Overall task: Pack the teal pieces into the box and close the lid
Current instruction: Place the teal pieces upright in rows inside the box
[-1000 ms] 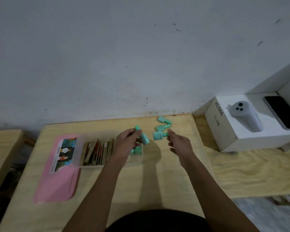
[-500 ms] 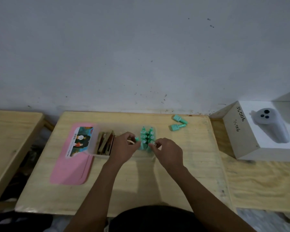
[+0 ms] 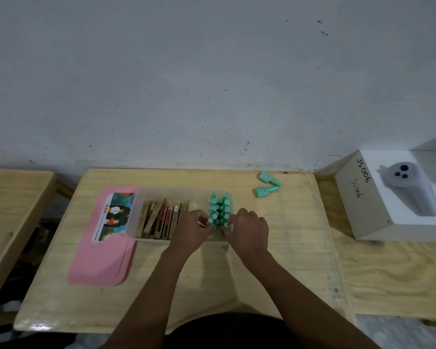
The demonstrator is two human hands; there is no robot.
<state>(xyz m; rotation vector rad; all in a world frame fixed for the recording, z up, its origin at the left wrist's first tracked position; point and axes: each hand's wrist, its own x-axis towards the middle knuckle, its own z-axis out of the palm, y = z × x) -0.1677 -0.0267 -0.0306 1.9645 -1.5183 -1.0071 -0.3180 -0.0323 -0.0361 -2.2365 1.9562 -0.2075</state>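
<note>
A clear plastic box stands open on the wooden table. Its right end holds several teal pieces standing upright in two rows. My left hand pinches the nearest piece of the left row. My right hand pinches the nearest piece of the right row. Both hands are at the box's near right corner. Two more teal pieces lie loose on the table behind and to the right of the box. The pink lid lies flat to the left, partly under the box.
Several flat card packs fill the left part of the box. A white box with a grey controller sits on the right bench. Another wooden table stands at the left. A wall runs behind.
Both hands carried a teal piece each from above the table down into the right end of the box. The camera view tilted down and shifted.
</note>
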